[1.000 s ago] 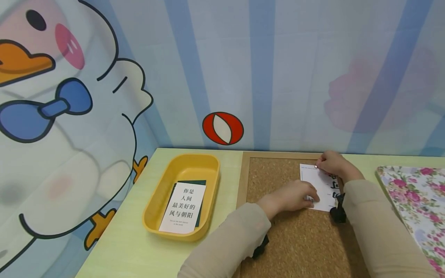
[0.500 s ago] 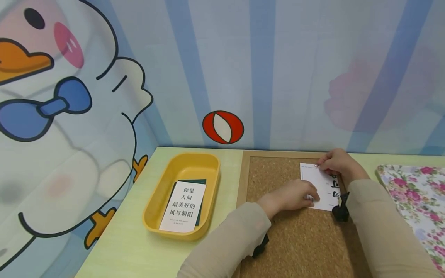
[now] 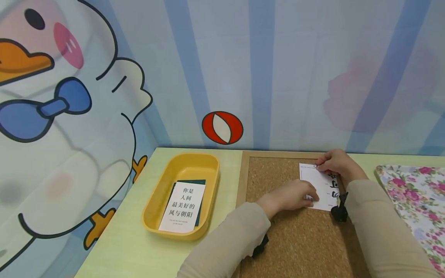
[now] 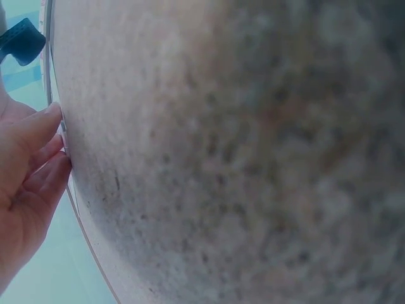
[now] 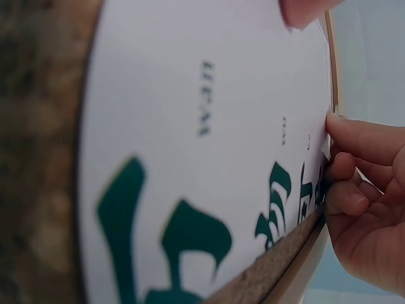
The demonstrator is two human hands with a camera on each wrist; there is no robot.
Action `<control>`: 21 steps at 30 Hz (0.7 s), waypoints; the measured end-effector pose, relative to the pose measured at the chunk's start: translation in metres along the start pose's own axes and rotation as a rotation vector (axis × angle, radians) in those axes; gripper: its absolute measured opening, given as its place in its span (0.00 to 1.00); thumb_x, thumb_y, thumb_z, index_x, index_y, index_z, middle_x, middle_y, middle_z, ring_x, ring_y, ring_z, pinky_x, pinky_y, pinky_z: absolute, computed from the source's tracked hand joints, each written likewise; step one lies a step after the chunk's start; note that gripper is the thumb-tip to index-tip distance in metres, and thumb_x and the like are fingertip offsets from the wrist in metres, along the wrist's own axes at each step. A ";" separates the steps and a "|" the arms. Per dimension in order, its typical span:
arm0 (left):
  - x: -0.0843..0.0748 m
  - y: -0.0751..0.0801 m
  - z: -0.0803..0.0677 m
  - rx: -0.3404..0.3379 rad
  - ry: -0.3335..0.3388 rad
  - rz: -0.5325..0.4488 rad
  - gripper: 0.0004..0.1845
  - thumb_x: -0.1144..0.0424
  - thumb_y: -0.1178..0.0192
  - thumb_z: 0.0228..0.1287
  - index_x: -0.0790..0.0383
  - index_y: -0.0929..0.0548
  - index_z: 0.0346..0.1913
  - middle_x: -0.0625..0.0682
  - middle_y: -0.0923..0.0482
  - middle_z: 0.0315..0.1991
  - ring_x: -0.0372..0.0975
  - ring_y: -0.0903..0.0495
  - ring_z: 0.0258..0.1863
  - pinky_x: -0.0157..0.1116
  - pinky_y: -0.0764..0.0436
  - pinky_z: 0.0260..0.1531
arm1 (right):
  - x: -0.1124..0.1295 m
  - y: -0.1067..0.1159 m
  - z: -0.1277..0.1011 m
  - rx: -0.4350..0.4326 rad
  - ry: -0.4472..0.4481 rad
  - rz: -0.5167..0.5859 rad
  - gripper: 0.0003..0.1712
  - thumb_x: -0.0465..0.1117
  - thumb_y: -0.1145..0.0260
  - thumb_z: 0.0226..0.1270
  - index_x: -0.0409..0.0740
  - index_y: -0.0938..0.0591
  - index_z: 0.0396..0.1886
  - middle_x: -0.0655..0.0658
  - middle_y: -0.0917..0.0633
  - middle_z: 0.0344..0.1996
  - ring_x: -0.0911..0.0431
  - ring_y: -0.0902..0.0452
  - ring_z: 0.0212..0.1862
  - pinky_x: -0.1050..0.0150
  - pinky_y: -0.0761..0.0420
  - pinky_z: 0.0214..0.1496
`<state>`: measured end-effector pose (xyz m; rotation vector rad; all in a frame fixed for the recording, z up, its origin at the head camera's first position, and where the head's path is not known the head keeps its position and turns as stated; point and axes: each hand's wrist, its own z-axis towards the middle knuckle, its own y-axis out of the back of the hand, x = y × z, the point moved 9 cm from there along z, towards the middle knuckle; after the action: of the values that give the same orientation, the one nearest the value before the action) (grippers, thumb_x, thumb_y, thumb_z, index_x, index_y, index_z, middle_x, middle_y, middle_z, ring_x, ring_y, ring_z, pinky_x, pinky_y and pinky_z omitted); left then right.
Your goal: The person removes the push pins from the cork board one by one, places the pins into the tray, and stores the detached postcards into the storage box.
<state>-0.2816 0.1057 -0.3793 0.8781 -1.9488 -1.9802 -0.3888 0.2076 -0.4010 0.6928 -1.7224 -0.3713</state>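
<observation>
Left hand (image 3: 295, 195) presses card (image 3: 318, 187) on corkboard (image 3: 295, 235), right hand (image 3: 335, 164) pinches pin (image 3: 316, 166) at card's top edge

White card (image 3: 321, 185) w/ dark green characters, yellow tray (image 3: 163, 197), floral cloth (image 3: 413, 193)

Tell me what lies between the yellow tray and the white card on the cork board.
In the head view, between the yellow tray and the white card lie bare table, the cork board with its wooden frame, and the left hand pressing the card's near corner.

Table (image 3: 132, 247) with tray (image 3: 205, 164), corkboard (image 3: 299, 239), cloth (image 3: 413, 193)
</observation>
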 end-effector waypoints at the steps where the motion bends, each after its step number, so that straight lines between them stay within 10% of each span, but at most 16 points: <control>1: 0.000 0.000 0.000 0.002 0.003 0.000 0.13 0.61 0.41 0.64 0.55 0.17 0.50 0.46 0.22 0.52 0.29 0.27 0.54 0.20 0.36 0.53 | 0.000 0.000 0.000 -0.001 0.000 -0.001 0.10 0.29 0.37 0.57 0.26 0.22 0.39 0.50 0.24 0.22 0.58 0.30 0.25 0.66 0.29 0.26; 21: 0.000 0.000 0.000 -0.005 -0.010 0.008 0.13 0.62 0.41 0.64 0.56 0.16 0.50 0.46 0.21 0.52 0.30 0.27 0.53 0.20 0.36 0.53 | -0.002 0.002 0.001 -0.026 0.008 -0.040 0.13 0.32 0.33 0.56 0.27 0.22 0.39 0.46 0.23 0.26 0.55 0.30 0.28 0.65 0.28 0.30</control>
<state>-0.2820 0.1058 -0.3799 0.8594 -1.9487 -1.9880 -0.3904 0.2099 -0.4016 0.7100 -1.6948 -0.4177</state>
